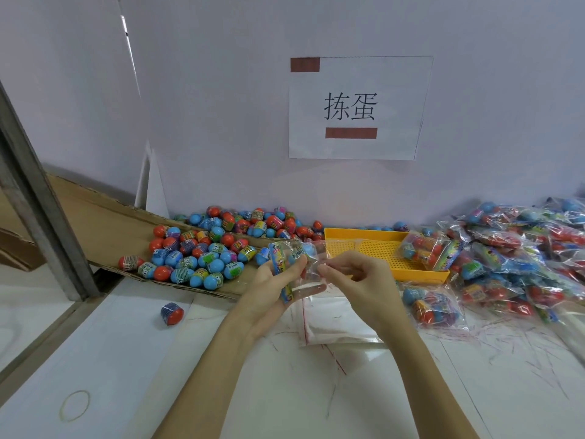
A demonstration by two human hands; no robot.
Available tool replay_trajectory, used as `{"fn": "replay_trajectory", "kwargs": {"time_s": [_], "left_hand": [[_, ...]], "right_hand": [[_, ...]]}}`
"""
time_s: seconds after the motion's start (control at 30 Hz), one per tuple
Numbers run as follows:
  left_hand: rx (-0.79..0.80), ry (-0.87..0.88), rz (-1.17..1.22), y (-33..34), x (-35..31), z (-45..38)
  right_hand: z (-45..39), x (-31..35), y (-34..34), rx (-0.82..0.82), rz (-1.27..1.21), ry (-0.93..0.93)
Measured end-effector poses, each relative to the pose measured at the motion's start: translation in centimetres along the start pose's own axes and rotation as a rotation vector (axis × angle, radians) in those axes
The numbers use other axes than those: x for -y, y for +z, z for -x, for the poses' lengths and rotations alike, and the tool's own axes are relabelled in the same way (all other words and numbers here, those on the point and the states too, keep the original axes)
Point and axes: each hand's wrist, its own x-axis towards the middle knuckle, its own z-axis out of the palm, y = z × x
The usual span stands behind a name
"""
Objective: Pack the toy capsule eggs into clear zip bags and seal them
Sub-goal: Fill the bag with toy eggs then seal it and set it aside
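Zip bag (308,267) is pinched by both your hands, left hand (272,280) and right hand (354,274); loosen either grip and eggs (202,258) may spill.

The pile of packed bags (519,258) runs off the right edge. Egg labels (182,274) are too small to read. The left hand (272,280) hides part of the clear zip bag (311,267).

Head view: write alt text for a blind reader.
Both hands, left hand and right hand, hold a clear bag above a white table. Loose eggs lie left, a yellow tray behind, filled bags right.
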Motion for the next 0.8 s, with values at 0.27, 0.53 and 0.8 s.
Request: {"fn": "replay_trajectory", "kwargs": {"time_s": [0.27, 0.53, 0.8], "left_hand": [[0.085, 0.033, -0.083, -0.4, 0.3, -0.1], [0.017, 0.071, -0.288, -0.7, 0.2, -0.2], [-0.055, 0.406, -1.0, 0.0, 1.2, -0.1]], "right_hand": [[-0.2, 0.1, 0.3, 0.075, 0.106, -0.043], [0.1, 0.2, -1.1, 0.019, 0.131, -0.163], [0.3, 0.1, -0.2, 0.08, 0.548, -0.302]]}}
